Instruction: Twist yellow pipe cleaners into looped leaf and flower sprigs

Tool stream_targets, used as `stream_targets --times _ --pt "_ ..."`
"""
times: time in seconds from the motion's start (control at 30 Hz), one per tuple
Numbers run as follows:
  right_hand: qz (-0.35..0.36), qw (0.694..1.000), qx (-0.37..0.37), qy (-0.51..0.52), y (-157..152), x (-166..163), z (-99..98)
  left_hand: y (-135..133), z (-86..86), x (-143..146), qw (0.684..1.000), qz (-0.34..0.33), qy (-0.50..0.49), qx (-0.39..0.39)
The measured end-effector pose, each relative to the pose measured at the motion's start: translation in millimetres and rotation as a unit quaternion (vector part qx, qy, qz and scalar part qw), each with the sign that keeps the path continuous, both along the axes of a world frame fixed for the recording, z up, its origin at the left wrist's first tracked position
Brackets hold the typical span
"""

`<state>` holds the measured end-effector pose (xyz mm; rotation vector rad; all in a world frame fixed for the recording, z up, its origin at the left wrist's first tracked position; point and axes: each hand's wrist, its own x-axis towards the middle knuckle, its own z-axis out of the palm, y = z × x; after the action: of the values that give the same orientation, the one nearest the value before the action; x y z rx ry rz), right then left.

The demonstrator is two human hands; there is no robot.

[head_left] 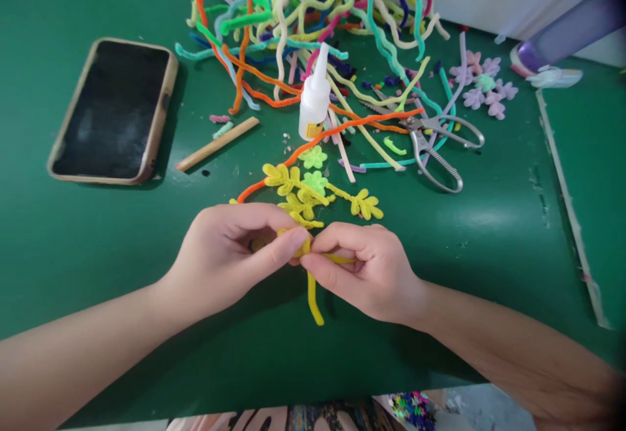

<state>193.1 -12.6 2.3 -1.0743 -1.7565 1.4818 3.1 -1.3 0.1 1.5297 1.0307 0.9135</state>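
Observation:
Between my hands is a yellow pipe cleaner point(314, 297), one end hanging down over the green table. My left hand point(235, 255) pinches its bent part with thumb and forefinger. Close against it, my right hand point(364, 268) grips another stretch of the same yellow stem, its fingers curled. The part inside my fingers is partly hidden. Just beyond lie yellow leaf sprigs point(366, 204) made of looped pipe cleaner. Two light green flowers point(313, 157) rest among them, and an orange pipe cleaner point(342, 126) runs behind.
A white glue bottle point(314, 102) stands upright past the sprigs. Scissors point(430, 137) lie right of it, near a lilac flower cluster point(484, 83). A phone point(112, 111) and a wooden stick point(218, 144) lie left. Many coloured pipe cleaners point(288, 14) are heaped at the back.

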Motion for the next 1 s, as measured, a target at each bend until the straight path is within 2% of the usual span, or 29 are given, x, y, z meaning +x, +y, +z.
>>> stream_targets --times 0.1,0.2,0.37,0.5,0.57,0.7,0.77,0.83,0.93,1.0 --pt "-0.006 0.999 0.027 -0.029 0.4 0.0 -0.5 0.9 1.0 0.8 1.000 0.004 0.001 -0.015" --pt "-0.010 0.993 0.100 -0.058 1.7 -0.5 -1.4 1.9 1.5 1.4 1.000 0.003 0.002 -0.027" --pt "-0.021 0.964 0.246 -0.101 2.3 -1.9 -3.9 3.0 1.9 1.5 1.000 -0.003 0.029 -0.005" --pt "-0.011 0.946 0.297 -0.125 1.0 -1.8 -6.5 4.5 3.3 0.4 0.999 -0.022 0.024 -0.016" --pt "-0.014 0.958 0.263 -0.113 0.6 -1.0 -6.9 5.3 3.0 -0.3 0.999 -0.040 0.016 -0.024" --pt "0.000 0.997 0.059 -0.047 2.6 2.3 -5.8 5.1 -0.8 -1.5 0.998 -0.055 0.015 -0.029" --pt "0.005 1.000 -0.006 -0.008 4.6 4.0 -4.6 4.5 -3.1 -2.4 0.998 -0.053 -0.011 -0.032" --pt "0.003 0.999 -0.034 0.017 6.5 4.8 -3.0 4.7 -4.6 -3.7 0.997 -0.060 -0.051 -0.016" --pt "-0.016 0.999 -0.045 0.023 8.8 4.4 -0.3 6.8 -5.0 -5.4 0.990 -0.098 -0.060 0.086" --pt "-0.034 0.998 -0.049 0.027 9.6 3.7 0.8 7.9 -4.8 -4.9 0.977 -0.114 -0.009 0.181"
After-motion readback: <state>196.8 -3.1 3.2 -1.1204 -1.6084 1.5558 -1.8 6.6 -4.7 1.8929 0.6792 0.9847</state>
